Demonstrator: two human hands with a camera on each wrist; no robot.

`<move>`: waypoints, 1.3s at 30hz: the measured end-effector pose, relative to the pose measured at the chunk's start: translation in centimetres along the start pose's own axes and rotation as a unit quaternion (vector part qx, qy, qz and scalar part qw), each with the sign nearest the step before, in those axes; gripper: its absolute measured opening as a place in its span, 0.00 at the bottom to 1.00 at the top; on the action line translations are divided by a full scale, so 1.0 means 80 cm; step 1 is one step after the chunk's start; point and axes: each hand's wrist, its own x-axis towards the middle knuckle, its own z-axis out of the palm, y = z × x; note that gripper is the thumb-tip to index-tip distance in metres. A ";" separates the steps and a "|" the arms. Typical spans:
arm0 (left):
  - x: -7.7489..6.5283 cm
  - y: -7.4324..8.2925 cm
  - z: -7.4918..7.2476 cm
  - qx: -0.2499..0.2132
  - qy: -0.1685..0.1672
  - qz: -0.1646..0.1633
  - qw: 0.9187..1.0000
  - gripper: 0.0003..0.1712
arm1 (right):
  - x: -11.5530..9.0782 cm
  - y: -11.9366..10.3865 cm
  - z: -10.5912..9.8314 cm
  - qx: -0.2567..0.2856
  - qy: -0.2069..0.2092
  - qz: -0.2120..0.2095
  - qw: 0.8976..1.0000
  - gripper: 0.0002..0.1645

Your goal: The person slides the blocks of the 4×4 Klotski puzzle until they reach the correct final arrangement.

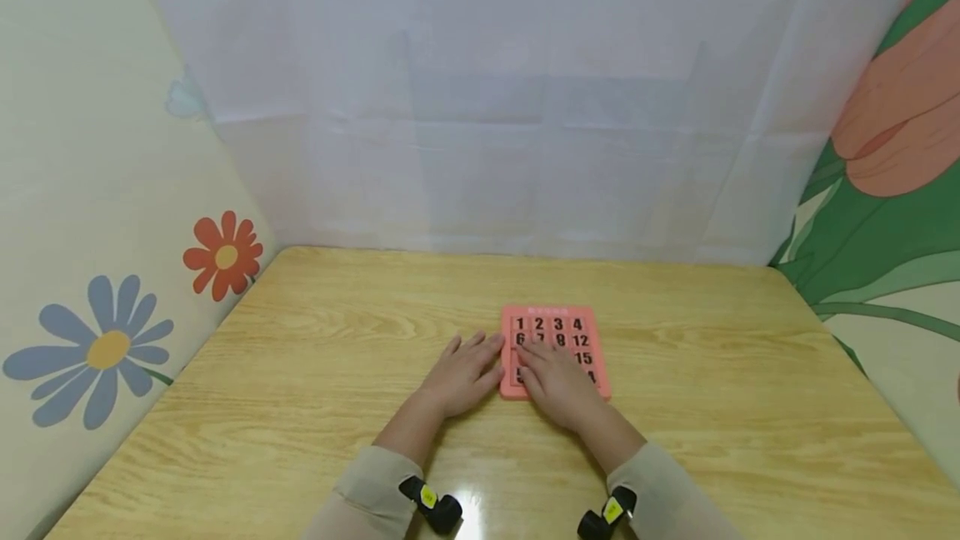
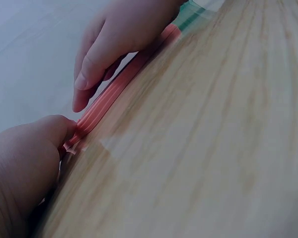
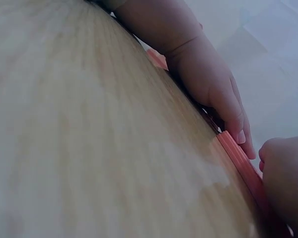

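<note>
A pink sliding number puzzle (image 1: pixel 593 319), with black numerals on its square tiles, lies flat on the wooden table. Along its left edge rests my left hand (image 1: pixel 461 377), fingers fairly straight, the thumb touching the frame's side in the left wrist view. My right hand (image 1: pixel 561 386) lies over the lower part of the puzzle, with fingertips on the tiles near the 6 and 7. It hides several tiles in the lower rows. In the right wrist view only the puzzle's side (image 3: pixel 241 161) shows, beside the right hand (image 3: pixel 289 183).
The wood-grain table (image 1: pixel 720 357) spreads around the puzzle on all sides. A white sheet (image 1: pixel 480 107) hangs behind its far edge. Flower-printed panels (image 1: pixel 97 190) stand at the left and right. Both wrists carry small black cameras (image 1: pixel 442 511).
</note>
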 end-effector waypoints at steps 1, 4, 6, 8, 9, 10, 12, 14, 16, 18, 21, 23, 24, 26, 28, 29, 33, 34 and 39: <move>0.000 0.000 0.000 0.000 0.001 0.001 1.000 0.32 | -0.003 0.000 -0.001 -0.001 0.001 -0.004 1.000 0.27; 0.000 0.000 -0.001 -0.001 -0.002 0.003 1.000 0.33 | -0.012 -0.001 -0.003 -0.006 -0.001 -0.017 1.000 0.27; 0.000 0.000 -0.002 0.000 -0.007 0.001 1.000 0.32 | -0.019 -0.002 -0.003 -0.007 -0.005 -0.022 1.000 0.27; 0.000 0.000 -0.001 -0.003 -0.007 0.000 1.000 0.32 | -0.025 -0.003 -0.004 -0.006 -0.010 -0.029 1.000 0.26; 0.000 0.000 -0.001 -0.004 -0.008 -0.002 1.000 0.32 | -0.027 -0.004 -0.004 -0.004 -0.013 -0.030 0.999 0.26; 0.000 0.000 0.000 -0.004 -0.009 -0.003 1.000 0.32 | -0.030 -0.005 -0.004 -0.006 -0.015 -0.032 0.999 0.26; 0.000 0.000 0.000 -0.002 -0.009 -0.006 1.000 0.33 | -0.034 -0.006 -0.005 -0.004 -0.017 -0.036 0.999 0.26; 0.000 0.000 0.000 -0.001 -0.009 -0.008 1.000 0.33 | -0.038 -0.007 -0.005 -0.006 -0.018 -0.042 0.999 0.26; -0.001 0.000 0.000 0.000 -0.006 -0.007 1.000 0.33 | -0.042 -0.009 -0.005 -0.007 -0.019 -0.048 0.999 0.26; 0.000 0.001 0.000 0.002 -0.005 -0.006 1.000 0.33 | -0.044 -0.009 -0.004 -0.008 -0.018 -0.054 0.998 0.25; 0.000 0.001 0.000 0.001 0.001 -0.001 1.000 0.32 | -0.046 -0.009 -0.002 -0.012 -0.013 -0.058 0.998 0.25; 0.001 0.001 0.000 0.001 -0.001 -0.003 1.000 0.32 | -0.045 -0.008 -0.001 -0.014 -0.008 -0.060 0.998 0.25; 0.001 0.001 0.000 0.000 -0.002 -0.004 1.000 0.33 | -0.045 -0.007 -0.001 -0.015 -0.007 -0.060 0.998 0.25; 0.001 0.001 0.000 -0.001 -0.004 -0.006 1.000 0.33 | -0.043 -0.007 0.000 -0.014 -0.005 -0.061 0.998 0.25; 0.001 0.002 -0.001 0.001 -0.008 -0.009 1.000 0.33 | -0.041 -0.007 0.000 -0.014 -0.007 -0.059 0.998 0.25; 0.001 0.002 -0.001 0.000 -0.007 -0.009 1.000 0.33 | -0.040 -0.006 0.000 -0.015 -0.010 -0.056 0.998 0.25; 0.000 0.002 0.000 0.001 -0.008 -0.007 1.000 0.33 | -0.036 -0.006 0.000 -0.016 -0.019 -0.042 0.999 0.26; 0.000 0.002 0.000 0.001 -0.009 -0.007 1.000 0.33 | -0.035 -0.006 0.000 -0.016 -0.020 -0.040 0.999 0.26; 0.001 0.001 0.000 0.002 -0.007 -0.006 1.000 0.33 | -0.029 -0.005 -0.001 -0.014 -0.013 -0.039 0.999 0.25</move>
